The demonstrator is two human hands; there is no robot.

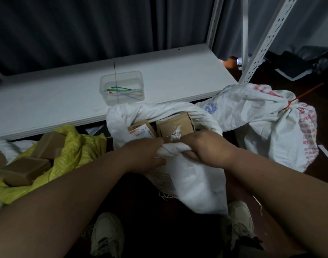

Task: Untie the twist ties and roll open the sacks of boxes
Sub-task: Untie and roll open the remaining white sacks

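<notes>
A white woven sack (194, 185) stands open on the floor in front of me, with brown cardboard boxes (175, 127) showing in its mouth. My left hand (147, 155) and my right hand (206, 146) both grip the near rim of the sack, where the cloth is bunched into a roll between them. To the right lies a second white sack with red print (267, 127), its neck still bound by an orange tie (291, 103). On the left a yellow sack (73, 146) lies open with brown boxes (27, 168) spilling out.
A low white shelf board (47, 101) runs behind the sacks and carries a clear plastic tub (122, 87) holding several coloured ties. White perforated rack posts (267, 40) rise at the right. Dark curtains hang behind. My two shoes (107, 235) stand on the dark floor.
</notes>
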